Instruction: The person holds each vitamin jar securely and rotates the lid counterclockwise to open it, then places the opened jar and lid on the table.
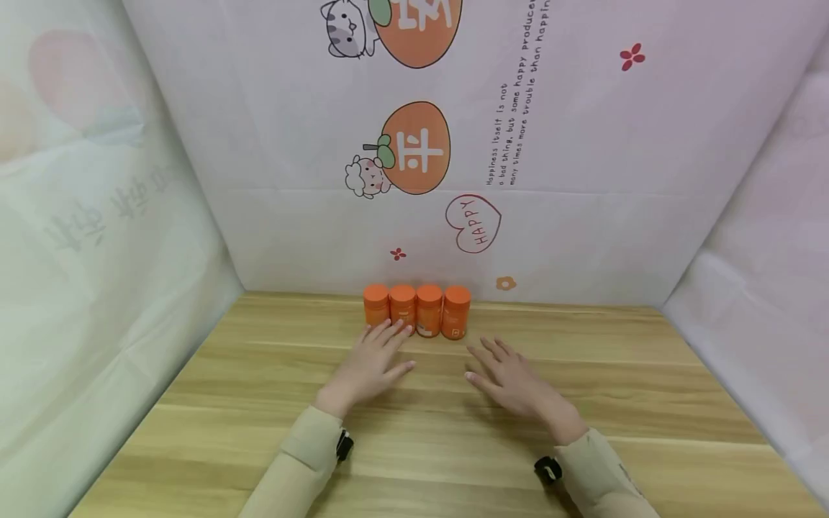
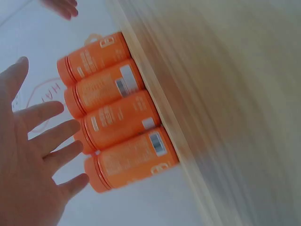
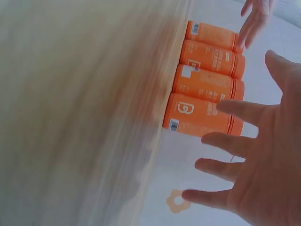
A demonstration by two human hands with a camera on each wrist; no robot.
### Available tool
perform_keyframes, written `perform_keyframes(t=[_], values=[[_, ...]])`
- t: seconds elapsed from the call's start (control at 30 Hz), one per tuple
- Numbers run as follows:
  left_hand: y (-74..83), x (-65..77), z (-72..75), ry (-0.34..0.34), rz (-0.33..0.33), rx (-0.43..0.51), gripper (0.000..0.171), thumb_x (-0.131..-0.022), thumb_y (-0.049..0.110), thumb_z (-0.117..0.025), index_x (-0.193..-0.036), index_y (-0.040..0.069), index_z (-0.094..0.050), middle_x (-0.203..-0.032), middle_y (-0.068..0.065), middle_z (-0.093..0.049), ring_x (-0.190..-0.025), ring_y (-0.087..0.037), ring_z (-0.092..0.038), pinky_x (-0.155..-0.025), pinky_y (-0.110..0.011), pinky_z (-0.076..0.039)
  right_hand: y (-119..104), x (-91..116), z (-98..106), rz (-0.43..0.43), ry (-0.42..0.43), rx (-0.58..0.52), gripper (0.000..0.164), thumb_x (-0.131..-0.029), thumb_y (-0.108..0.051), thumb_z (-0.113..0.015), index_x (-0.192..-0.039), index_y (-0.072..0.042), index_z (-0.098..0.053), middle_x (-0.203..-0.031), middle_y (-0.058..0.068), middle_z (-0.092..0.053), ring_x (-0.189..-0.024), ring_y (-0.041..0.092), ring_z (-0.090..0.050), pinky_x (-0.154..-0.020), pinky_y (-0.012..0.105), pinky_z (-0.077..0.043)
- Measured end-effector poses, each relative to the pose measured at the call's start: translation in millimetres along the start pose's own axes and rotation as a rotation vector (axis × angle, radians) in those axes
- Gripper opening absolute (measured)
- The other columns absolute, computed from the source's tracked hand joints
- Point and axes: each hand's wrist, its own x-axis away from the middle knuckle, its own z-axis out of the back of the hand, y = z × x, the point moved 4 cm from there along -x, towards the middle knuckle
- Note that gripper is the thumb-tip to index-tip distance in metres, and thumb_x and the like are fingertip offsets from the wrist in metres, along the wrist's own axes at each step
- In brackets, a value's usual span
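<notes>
Several orange lidded bottles stand upright side by side in a row at the back of the wooden table. The rightmost bottle (image 1: 456, 314) shows whole in the head view; the leftmost bottle (image 1: 376, 302) is partly covered by fingers. My left hand (image 1: 365, 368) is spread palm down in front of the row's left half, its fingertips overlapping the bottles in that view. In the left wrist view its fingers are straight and apart, with nothing held. Just right of the row and nearer to me, my right hand (image 1: 518, 383) has its fingers spread and holds nothing.
A white printed cloth (image 1: 291, 237) rises as a wall right behind the bottles. White cloth side walls (image 1: 84, 302) flank the wooden table (image 1: 440, 446) left and right. Black bands (image 1: 547, 470) sit at both wrists, by the beige sleeves.
</notes>
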Motion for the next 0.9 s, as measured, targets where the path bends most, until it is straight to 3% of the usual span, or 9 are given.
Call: perform_keyframes(t=[0.2,0.43,0.63,0.9], values=[[-13.9,0.1,6.4,0.039,0.026,0.044,0.062,-0.094,0.046,-0.053,-0.142,0.009,-0.043,-0.144,-0.012,-0.045,-0.134,-0.033,-0.039,-0.112,-0.05,-0.025,9,5,6,-0.003,0.021,-0.047,0.064,-0.095,-0.058,-0.038,-0.143,-0.016,-0.043,-0.148,0.017,-0.037,-0.136,0.038,-0.033,-0.106,0.058,-0.029],[-28.1,-2.1,15.3,0.128,0.051,0.037,0.045,-0.092,0.038,-0.06,-0.126,0.009,-0.059,-0.125,-0.008,-0.06,-0.119,-0.028,-0.053,-0.104,-0.046,-0.036,15,9,10,-0.006,0.013,-0.05,0.059,-0.096,-0.053,-0.04,-0.137,-0.012,-0.05,-0.143,0.018,-0.043,-0.132,0.039,-0.038,-0.105,0.057,-0.031],[-42.0,-2.8,17.0,0.172,0.086,0.042,0.037,-0.09,0.029,-0.063,-0.119,0.006,-0.064,-0.118,-0.01,-0.063,-0.112,-0.028,-0.055,-0.099,-0.045,-0.041,24,11,13,-0.009,0.02,-0.032,0.057,-0.097,-0.051,-0.042,-0.137,-0.011,-0.05,-0.142,0.02,-0.043,-0.131,0.04,-0.039,-0.103,0.058,-0.033],[-56.8,-2.3,18.6,0.171,0.17,0.039,0.041,-0.092,0.036,-0.06,-0.117,0.004,-0.065,-0.118,-0.013,-0.063,-0.113,-0.029,-0.054,-0.099,-0.045,-0.041,32,16,15,-0.027,0.03,-0.029,0.058,-0.097,-0.051,-0.042,-0.138,-0.01,-0.049,-0.142,0.02,-0.044,-0.13,0.041,-0.04,-0.102,0.059,-0.034]])
